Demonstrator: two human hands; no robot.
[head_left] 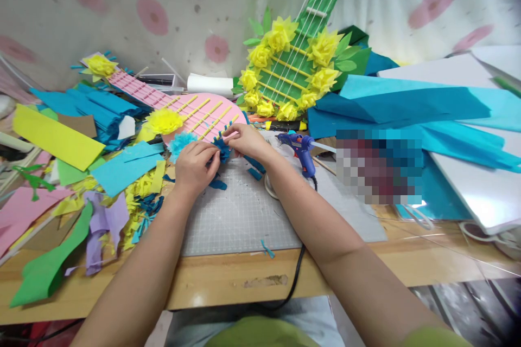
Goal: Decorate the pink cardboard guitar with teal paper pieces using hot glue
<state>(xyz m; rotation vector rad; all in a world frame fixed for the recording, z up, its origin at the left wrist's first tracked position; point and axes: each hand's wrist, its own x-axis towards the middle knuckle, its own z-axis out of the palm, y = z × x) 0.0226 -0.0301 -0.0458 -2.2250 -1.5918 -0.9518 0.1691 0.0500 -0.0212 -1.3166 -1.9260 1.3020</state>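
A pink paper guitar [234, 105] with yellow strips across its body lies at the back of the grey cutting mat [244, 217]. A dark blue crepe paper flower [222, 153] is at the guitar's lower edge, between my hands. My left hand [196, 165] is closed on the flower's left side, its fingertips partly hidden. From the right, my right hand [247, 143] pinches the fringed blue paper at the flower's top. A light blue paper flower [182, 144] and a yellow paper flower [164, 121] sit on the guitar, left of the dark blue one.
A blue hot glue gun [300, 149] lies right of my right hand, its black cord [299, 276] running over the table edge. Behind stands a green paper guitar [280, 78] ringed with yellow flowers. Paper scraps [126, 165] crowd the left; blue sheets [407, 108] lie right.
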